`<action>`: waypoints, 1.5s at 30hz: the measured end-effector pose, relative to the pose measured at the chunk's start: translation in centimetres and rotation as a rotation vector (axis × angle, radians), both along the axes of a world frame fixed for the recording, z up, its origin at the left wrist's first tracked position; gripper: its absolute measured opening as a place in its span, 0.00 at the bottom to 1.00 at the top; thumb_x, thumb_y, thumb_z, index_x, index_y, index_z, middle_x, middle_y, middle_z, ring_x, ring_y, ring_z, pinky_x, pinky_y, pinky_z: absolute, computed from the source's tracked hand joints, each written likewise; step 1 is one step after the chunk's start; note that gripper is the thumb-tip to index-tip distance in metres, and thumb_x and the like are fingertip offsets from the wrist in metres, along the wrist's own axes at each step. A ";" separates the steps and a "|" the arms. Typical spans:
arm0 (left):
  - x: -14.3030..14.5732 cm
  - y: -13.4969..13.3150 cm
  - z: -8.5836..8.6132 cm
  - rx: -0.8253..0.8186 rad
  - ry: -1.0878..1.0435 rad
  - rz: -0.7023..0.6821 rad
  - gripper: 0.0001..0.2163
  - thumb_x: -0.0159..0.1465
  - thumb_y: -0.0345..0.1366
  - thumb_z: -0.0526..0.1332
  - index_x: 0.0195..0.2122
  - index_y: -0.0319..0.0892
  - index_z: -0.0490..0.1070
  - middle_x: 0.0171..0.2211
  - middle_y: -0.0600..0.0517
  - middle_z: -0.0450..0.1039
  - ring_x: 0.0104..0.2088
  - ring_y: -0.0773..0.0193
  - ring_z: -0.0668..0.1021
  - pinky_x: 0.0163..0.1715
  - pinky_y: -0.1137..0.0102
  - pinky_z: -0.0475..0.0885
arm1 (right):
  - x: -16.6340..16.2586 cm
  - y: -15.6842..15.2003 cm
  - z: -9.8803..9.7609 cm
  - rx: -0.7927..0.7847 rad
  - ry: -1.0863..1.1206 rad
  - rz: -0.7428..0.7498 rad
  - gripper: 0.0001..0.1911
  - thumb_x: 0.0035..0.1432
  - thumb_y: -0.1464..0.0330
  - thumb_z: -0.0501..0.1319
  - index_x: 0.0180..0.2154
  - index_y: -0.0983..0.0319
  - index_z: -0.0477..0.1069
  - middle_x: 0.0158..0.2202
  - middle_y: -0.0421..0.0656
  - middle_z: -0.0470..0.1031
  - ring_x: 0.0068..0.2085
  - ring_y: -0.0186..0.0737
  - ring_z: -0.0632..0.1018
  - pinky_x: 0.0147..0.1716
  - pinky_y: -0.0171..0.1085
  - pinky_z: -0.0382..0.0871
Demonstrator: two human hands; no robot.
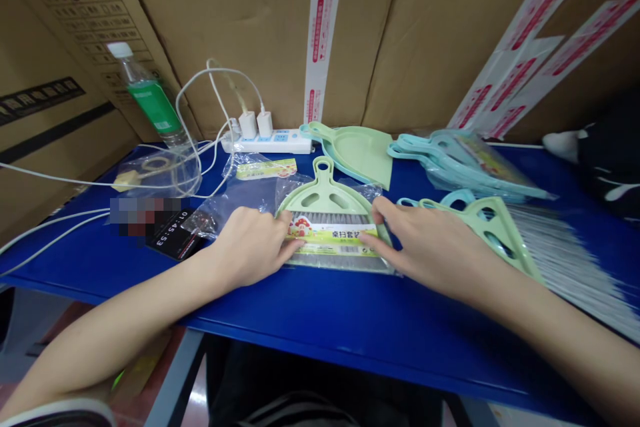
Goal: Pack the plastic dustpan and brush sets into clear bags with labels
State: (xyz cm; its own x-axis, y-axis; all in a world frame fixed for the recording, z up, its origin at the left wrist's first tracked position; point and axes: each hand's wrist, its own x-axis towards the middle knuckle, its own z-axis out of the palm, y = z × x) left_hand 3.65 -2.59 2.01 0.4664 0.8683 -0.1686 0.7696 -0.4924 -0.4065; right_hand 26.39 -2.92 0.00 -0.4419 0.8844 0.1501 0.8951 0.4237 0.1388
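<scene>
A green dustpan-and-brush set (327, 203) lies in a clear bag on the blue table (320, 320), with a yellow-green paper label (334, 240) across its front. My left hand (250, 247) presses the left end of the label with curled fingers. My right hand (425, 247) pinches the right end of the label and the bag edge. Both hands rest on the packed set.
Behind lie a bare green dustpan (357, 153), a stack of blue bagged sets (465, 160), another green set with brush bristles (500, 233), loose bags with a label (260, 170), a power strip with chargers (267, 140), a water bottle (150, 100), a timer (173, 233), cardboard boxes.
</scene>
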 end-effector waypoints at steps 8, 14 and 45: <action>0.5 0.0 0.0 0.084 -0.041 0.044 0.25 0.68 0.53 0.49 0.45 0.34 0.71 0.25 0.46 0.75 0.28 0.53 0.79 0.22 0.68 0.64 | -0.9 0.3 -1.4 0.203 0.247 0.270 0.11 0.64 0.62 0.54 0.32 0.61 0.67 0.23 0.42 0.72 0.25 0.40 0.73 0.25 0.36 0.60; 0.4 0.2 -0.6 0.171 -0.139 -0.524 0.05 0.66 0.30 0.57 0.37 0.41 0.73 0.30 0.50 0.72 0.32 0.61 0.77 0.27 0.71 0.68 | -0.9 0.6 -1.2 0.142 0.269 0.571 0.15 0.68 0.69 0.49 0.35 0.61 0.74 0.27 0.42 0.74 0.31 0.38 0.74 0.32 0.36 0.64; -2.8 1.6 2.9 -0.169 -0.168 -0.080 0.18 0.59 0.29 0.53 0.40 0.54 0.81 0.34 0.54 0.82 0.32 0.62 0.81 0.30 0.72 0.69 | 2.6 0.0 1.6 -0.216 0.115 0.295 0.12 0.59 0.68 0.58 0.34 0.52 0.81 0.28 0.38 0.83 0.25 0.38 0.79 0.22 0.36 0.62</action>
